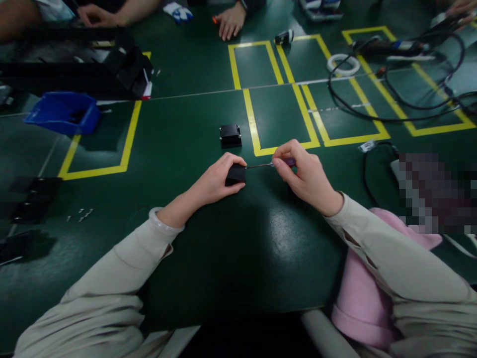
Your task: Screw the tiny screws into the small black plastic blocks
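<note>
My left hand (219,179) is closed around a small black block (236,175) on the green table, thumb and fingers on opposite sides of it. In my right hand (301,171) is a screwdriver (289,162) with a dark purple handle, pinched between thumb and fingers. Its thin shaft runs left, and the tip meets a small screw at the block's right side. Just beyond my left hand sits a second black block (230,135) with small silver screws at its sides.
Loose screws (80,215) lie at left, near several black parts (35,199). A blue bin (64,113) stands behind them. Black cables (372,117) and a white tape roll (343,65) are at right. Across the table rests another person's hand (231,22). Pink cloth (363,298) is beneath my right sleeve.
</note>
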A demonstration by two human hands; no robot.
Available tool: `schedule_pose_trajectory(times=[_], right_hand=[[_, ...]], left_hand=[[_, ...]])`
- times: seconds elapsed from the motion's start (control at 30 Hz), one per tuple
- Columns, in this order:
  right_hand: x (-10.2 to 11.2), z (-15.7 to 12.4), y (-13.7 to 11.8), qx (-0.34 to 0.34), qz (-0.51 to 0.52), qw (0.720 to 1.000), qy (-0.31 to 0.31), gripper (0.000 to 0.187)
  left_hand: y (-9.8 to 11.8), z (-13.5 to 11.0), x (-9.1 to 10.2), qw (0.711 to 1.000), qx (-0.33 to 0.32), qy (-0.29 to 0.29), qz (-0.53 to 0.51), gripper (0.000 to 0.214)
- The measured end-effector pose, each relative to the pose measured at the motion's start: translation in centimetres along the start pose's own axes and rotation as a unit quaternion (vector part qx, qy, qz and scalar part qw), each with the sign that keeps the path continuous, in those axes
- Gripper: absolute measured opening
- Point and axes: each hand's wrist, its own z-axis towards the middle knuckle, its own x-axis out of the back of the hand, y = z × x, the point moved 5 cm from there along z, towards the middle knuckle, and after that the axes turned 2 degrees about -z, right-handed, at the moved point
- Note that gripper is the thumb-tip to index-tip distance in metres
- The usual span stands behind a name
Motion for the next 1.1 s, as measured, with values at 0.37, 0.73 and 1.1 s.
schedule_pose_trajectory(times=[0.37,0.73,1.1], right_hand=[[0.06,0.01,-0.10,-0.001,-0.008,1.000,0.003,0.006],[-0.12,-0.12,0.07,0.004,-0.008,1.000,0.018,0.007],[-0.15,-0.04,0.17,-0.011,-0.011,1.000,-0.003,0.006]], left_hand=[[0.05,0.16,0.05,1.000,0.003,0.000,0.001,0.038],[0.33,0.19,0.14,1.000,0.004,-0.003,0.006,0.038],[-0.09,0.17,0.10,1.000,-0.001,-0.001,0.016,0.039]])
